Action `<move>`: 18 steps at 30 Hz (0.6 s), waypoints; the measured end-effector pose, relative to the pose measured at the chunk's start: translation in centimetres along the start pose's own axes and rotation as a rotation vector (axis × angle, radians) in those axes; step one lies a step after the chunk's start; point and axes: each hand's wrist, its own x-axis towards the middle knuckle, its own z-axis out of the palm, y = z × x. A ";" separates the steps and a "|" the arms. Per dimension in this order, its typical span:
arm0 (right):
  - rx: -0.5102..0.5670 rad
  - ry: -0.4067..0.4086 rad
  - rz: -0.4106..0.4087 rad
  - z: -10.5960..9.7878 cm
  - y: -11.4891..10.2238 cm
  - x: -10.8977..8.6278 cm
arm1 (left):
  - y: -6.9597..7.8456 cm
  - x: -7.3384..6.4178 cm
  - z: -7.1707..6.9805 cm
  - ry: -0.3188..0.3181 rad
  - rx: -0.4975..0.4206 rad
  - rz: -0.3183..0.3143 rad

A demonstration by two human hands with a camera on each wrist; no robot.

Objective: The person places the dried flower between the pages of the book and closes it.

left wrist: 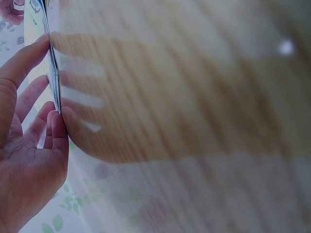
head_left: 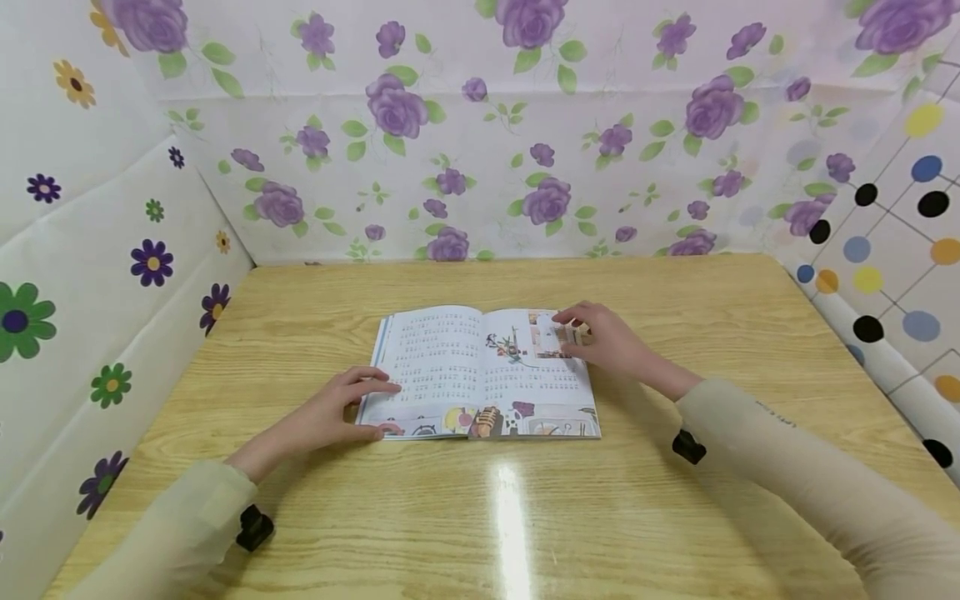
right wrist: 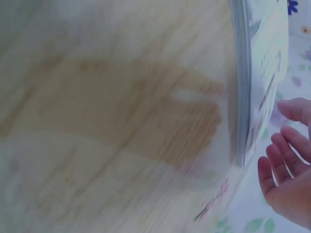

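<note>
An open book (head_left: 442, 358) lies on the table, with printed text on both pages and coloured pictures on the right page and along the bottom. My left hand (head_left: 330, 412) rests at its lower left edge, fingertips on the left page and thumb by the near corner. In the left wrist view, that hand's extended fingers meet the book's edge (left wrist: 54, 77). Over the upper right part of the right page is my right hand (head_left: 609, 337), its fingers loosely bent. The right wrist view shows a gap between these fingers (right wrist: 286, 150) and the page, with nothing held.
The wood-grain table (head_left: 420, 517) has a glossy, reflective top. Flowered sheeting (head_left: 450, 150) stands along the back, a daisy-print panel (head_left: 112, 250) on the left and a dotted panel (head_left: 885, 250) on the right. Black wrist cameras (head_left: 255, 527) hang under both sleeves.
</note>
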 end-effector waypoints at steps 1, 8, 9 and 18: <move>-0.002 -0.001 0.008 -0.2 0.2 0.0 | 0.0 0.0 0.0 0.002 0.001 0.002; -0.034 -0.002 0.047 -0.9 1.7 0.5 | -0.1 0.0 0.0 0.002 0.005 0.007; -0.041 -0.003 0.048 -0.9 1.8 0.5 | -0.1 0.0 0.0 0.003 0.005 0.009; -0.086 -0.017 0.050 -0.8 2.8 1.2 | 0.1 0.0 -0.1 0.000 0.005 0.007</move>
